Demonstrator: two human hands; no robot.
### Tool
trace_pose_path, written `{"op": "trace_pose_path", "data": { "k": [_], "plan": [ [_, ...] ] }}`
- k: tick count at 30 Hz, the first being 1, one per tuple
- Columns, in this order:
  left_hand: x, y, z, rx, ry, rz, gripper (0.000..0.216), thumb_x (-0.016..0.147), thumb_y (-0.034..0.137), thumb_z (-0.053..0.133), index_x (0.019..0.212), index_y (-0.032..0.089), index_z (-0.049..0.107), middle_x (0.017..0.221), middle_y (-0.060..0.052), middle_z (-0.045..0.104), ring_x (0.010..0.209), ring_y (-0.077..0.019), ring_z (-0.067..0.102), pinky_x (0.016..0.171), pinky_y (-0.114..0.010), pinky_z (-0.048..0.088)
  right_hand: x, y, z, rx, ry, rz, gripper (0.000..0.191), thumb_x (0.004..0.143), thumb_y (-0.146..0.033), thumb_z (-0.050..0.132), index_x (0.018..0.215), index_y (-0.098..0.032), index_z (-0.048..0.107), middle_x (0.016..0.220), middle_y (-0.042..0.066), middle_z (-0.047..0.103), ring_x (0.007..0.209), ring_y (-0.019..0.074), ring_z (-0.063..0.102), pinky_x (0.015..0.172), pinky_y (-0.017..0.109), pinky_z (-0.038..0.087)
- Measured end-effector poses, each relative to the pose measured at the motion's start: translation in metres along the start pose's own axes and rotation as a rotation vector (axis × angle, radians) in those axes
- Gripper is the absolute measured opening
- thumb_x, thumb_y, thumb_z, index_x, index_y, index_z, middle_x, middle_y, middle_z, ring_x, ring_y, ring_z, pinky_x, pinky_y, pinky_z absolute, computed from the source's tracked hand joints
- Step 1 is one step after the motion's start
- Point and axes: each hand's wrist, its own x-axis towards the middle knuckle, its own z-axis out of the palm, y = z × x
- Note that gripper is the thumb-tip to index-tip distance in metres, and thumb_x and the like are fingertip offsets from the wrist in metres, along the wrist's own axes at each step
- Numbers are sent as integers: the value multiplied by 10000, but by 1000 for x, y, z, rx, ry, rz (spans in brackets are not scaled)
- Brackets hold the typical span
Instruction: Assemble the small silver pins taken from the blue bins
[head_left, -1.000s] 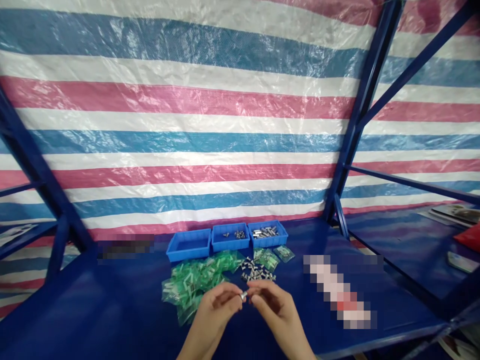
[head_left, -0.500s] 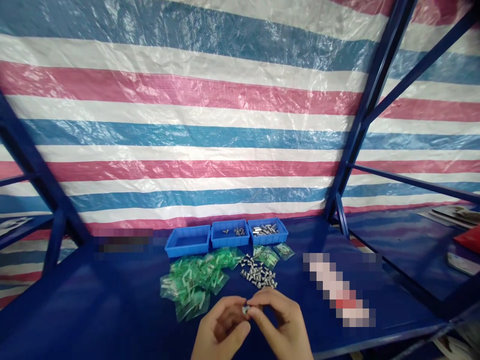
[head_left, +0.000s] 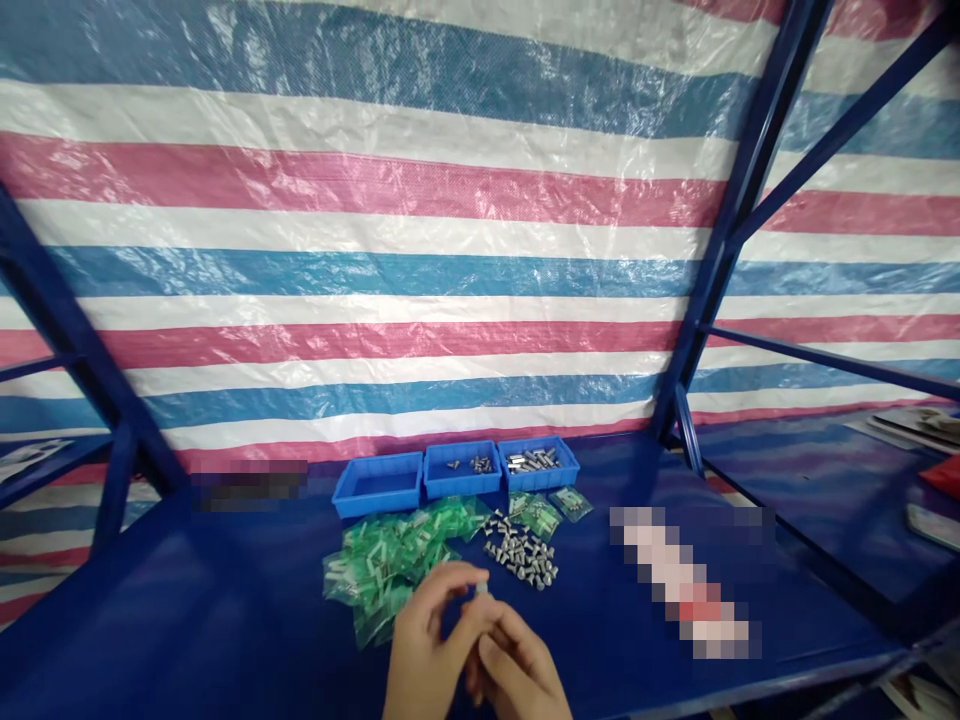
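My left hand (head_left: pixel 433 635) is closed in a pinch, thumb and forefinger on a small shiny metal piece (head_left: pixel 481 588) whose exact kind I cannot make out. Against its fingertips my right hand (head_left: pixel 521 660) is curled, thumb and fingers pressed together; what they hold, if anything, is hidden. Just beyond the hands lies a loose pile of silver screws (head_left: pixel 525 555) on the blue table (head_left: pixel 592 620). To the left is a heap of green-tinted clear plastic bags (head_left: pixel 394 550) with small parts inside, partly behind my left hand.
Three blue trays stand in a row at the back: a bare left tray (head_left: pixel 379 485), a middle tray (head_left: pixel 461 485) with a few screws, and a right tray (head_left: pixel 540 475) of metal cylinders. Small filled bags (head_left: pixel 536 513) lie before it. Blue frame posts (head_left: pixel 739 215) flank the table.
My right hand has moved left and down, closing in against my left hand. The small metal piece has shifted slightly up and left.
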Motion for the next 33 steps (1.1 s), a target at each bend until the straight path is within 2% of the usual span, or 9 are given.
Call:
{"op": "trace_pose_path", "data": {
  "k": [3, 6, 9, 14, 18, 24, 26, 29, 33],
  "plan": [
    [61, -7, -2, 323, 16, 228, 168, 870, 308, 599, 966, 245, 722, 946, -43, 752, 863, -222, 708, 789, -327, 572, 0, -5, -7, -59, 62, -77, 438, 749, -537, 778, 1005, -185, 730, 757, 47, 686, 530, 125, 542, 462, 218, 401],
    [128, -21, -2, 453, 4, 250, 155, 826, 195, 633, 944, 229, 727, 974, -50, 758, 918, -234, 701, 871, -369, 547, -2, -15, -12, -215, 129, -146, 411, 788, -539, 739, 994, -184, 726, 756, 41, 684, 550, 132, 553, 490, 226, 442],
    [161, -40, -5, 598, -13, 221, 299, 738, 105, 702, 1017, 214, 720, 1049, -77, 745, 1012, -268, 673, 944, -407, 504, -5, -25, -21, -439, 206, -256, 381, 835, -538, 688, 998, -195, 722, 788, 40, 688, 645, 160, 617, 597, 235, 511],
    [138, -63, -23, 859, 64, 109, 351, 838, 214, 632, 1188, 211, 651, 1223, -152, 648, 1158, -342, 568, 962, -501, 427, -2, -43, -60, -852, 275, -410, 310, 914, -451, 600, 1037, -187, 705, 818, 61, 709, 712, 201, 676, 606, 227, 532],
    [121, -76, -30, 980, 45, 31, 390, 907, 330, 555, 1276, 202, 575, 1098, -151, 703, 1079, -341, 613, 990, -558, 361, 5, -51, -83, -1163, 212, -497, 247, 951, -314, 511, 1084, -190, 678, 853, 63, 693, 689, 199, 671, 651, 265, 560],
    [132, -93, -30, 1004, 12, -16, 421, 927, 179, 429, 1344, 147, 479, 1057, -141, 748, 1074, -306, 644, 1089, -587, 260, 12, -45, -84, -1407, 148, -540, 286, 927, -159, 440, 1121, -210, 645, 939, 79, 670, 839, 230, 686, 743, 318, 577],
    [134, -92, -31, 993, 14, -3, 423, 915, 175, 441, 1334, 141, 487, 1052, -144, 749, 1075, -310, 647, 1092, -596, 265, 15, -43, -88, -1440, 120, -556, 312, 908, -121, 442, 1129, -219, 640, 952, 73, 669, 857, 228, 690, 754, 316, 579],
    [127, -81, -33, 969, 49, 51, 449, 891, 182, 474, 1335, 117, 484, 1193, -197, 689, 1174, -355, 590, 1088, -640, 258, 19, -44, -92, -1475, 144, -567, 346, 892, -79, 442, 1140, -220, 637, 986, 77, 665, 898, 239, 688, 783, 328, 573],
    [91, -54, -28, 904, 73, 165, 466, 909, 235, 473, 1359, 116, 450, 1328, -209, 592, 1265, -343, 520, 1097, -595, 320, 23, -49, -85, -1538, 170, -518, 301, 889, -53, 476, 1087, -199, 649, 964, 86, 662, 892, 259, 673, 802, 363, 558]
  ]
}}
